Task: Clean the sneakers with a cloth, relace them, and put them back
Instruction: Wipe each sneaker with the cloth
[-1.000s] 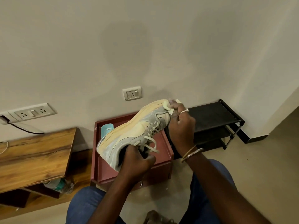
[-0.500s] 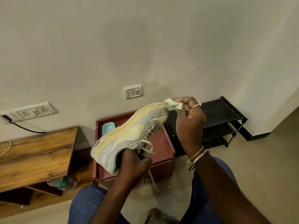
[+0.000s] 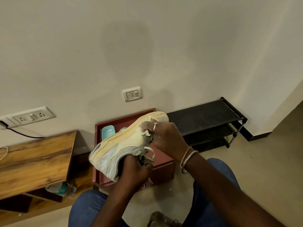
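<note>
1. The sneaker is up in the air, just above the red box. It is tipped on its side.
2. The left hand holds the heel end, over the near side of the box. Its grip is tight, with fingers curled into the shoe's opening.
3. The right hand is at the toe end, over the far side of the box. Its grip is closed on a small pale cloth and presses it on the shoe.
4. Loose laces hang between the hands.
5. A black shoe rack stands right of the box.
</note>
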